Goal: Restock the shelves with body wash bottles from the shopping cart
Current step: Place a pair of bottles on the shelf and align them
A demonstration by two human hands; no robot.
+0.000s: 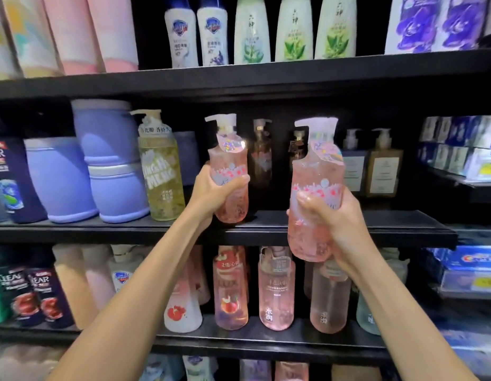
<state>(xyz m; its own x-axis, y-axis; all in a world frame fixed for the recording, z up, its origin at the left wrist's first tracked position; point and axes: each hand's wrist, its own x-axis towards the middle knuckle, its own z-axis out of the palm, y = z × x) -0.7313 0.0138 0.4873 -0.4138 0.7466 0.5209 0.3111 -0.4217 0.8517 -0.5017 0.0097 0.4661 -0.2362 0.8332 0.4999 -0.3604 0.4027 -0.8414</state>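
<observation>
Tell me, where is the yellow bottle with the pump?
In the head view, the yellow bottle stands on the middle shelf, left of centre, between purple tubs and the left hand's pink bottle.

We are in a shop: black tiered shelves (239, 78) carry rows of pump bottles, with yellow price tags (489, 169) right of them.

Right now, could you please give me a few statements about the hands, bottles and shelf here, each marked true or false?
1. Each hand holds a pink pump bottle. True: left hand, left bottle; right hand, right bottle.
2. The yellow bottle stands right of both pink bottles. False: it stands left of them.
3. The right bottle stands on the middle shelf. False: it is held in front of the shelf edge.
4. Both pumps point left. True.
</observation>
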